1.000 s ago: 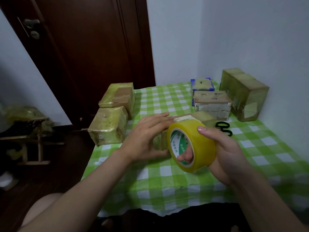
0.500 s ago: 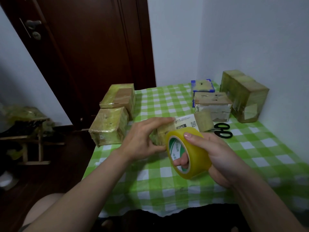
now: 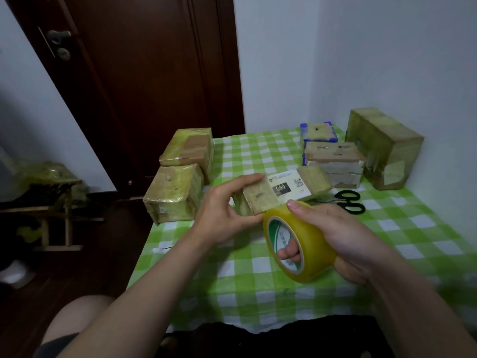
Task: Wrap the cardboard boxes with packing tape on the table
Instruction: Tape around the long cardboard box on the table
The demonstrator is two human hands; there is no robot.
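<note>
A small cardboard box point(image 3: 260, 198) with a white label reading 060 lies tilted over the middle of the green checked table point(image 3: 258, 288). My left hand point(image 3: 222, 210) grips its near left end, fingers curled over the top. Just right of that, my right hand point(image 3: 333, 236) holds a yellow roll of packing tape point(image 3: 309, 241), fingers through the core and thumb on top. The roll touches the box's near edge.
Two taped boxes point(image 3: 173, 195) point(image 3: 189, 148) stand at the table's left edge. At the back right are a blue-edged box point(image 3: 318, 131), a pale box point(image 3: 335, 164) and a large taped box point(image 3: 384, 146) against the wall. Black scissors point(image 3: 348, 200) lie behind my right hand.
The small box has tipped up so its labelled face shows. The tape roll has come down and nearer, from in front of the box to its near edge.
</note>
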